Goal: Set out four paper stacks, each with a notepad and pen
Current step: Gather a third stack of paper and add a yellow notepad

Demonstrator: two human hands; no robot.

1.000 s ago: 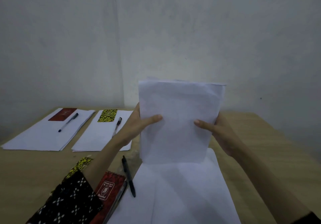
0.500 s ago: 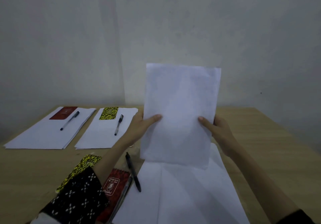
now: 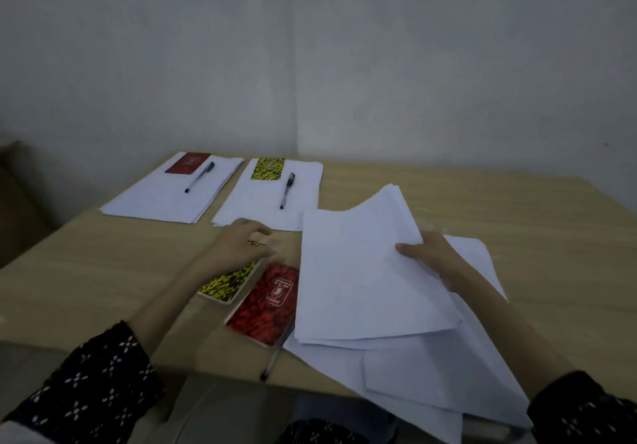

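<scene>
My right hand (image 3: 429,259) grips a stack of white sheets (image 3: 358,271) by its right edge and holds it low and tilted over the loose paper pile (image 3: 434,378) at the table's near edge. My left hand (image 3: 241,243) is off the paper and hovers blurred, fingers curled, just above a loose yellow notepad (image 3: 229,281); whether it holds anything is unclear. A loose red notepad (image 3: 269,302) lies beside it, with a pen (image 3: 275,357) poking out from under the papers. At the back left lie two set stacks: one (image 3: 162,199) with red notepad (image 3: 187,163) and pen (image 3: 200,176), one (image 3: 255,209) with yellow notepad (image 3: 267,168) and pen (image 3: 286,190).
The wooden table (image 3: 517,223) has bare surface on its right half and at the left front. A grey wall stands close behind it. The loose paper pile hangs over the table's near edge above my lap.
The stack has come down from upright in both hands to low and tilted. My left hand has let go of it and moved left toward the loose notepads. The camera tilted down.
</scene>
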